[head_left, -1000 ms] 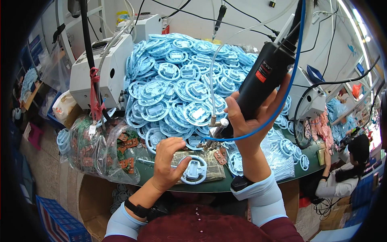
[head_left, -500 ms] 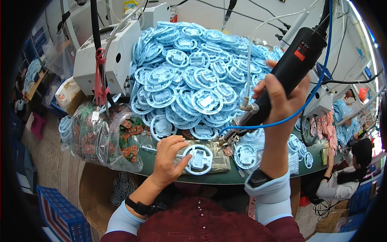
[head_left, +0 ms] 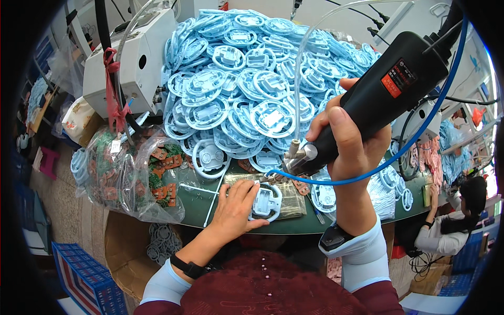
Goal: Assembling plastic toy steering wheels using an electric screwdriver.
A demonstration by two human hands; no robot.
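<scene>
Green counter [head_left: 205, 207] heaped with blue rings [head_left: 247, 89]: left hand [head_left: 236, 207] pins a white ring [head_left: 265, 202] flat at the near edge, fingers spread over its left side. Right hand [head_left: 349, 139] is clenched around a black driver [head_left: 378, 100], tip slanting down-left, above and just right of the ring.

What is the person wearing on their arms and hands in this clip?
Both hands are bare: left hand, right hand. Each forearm has a light blue sleeve cover over a dark red knitted top. A black band sits on each wrist.
</scene>
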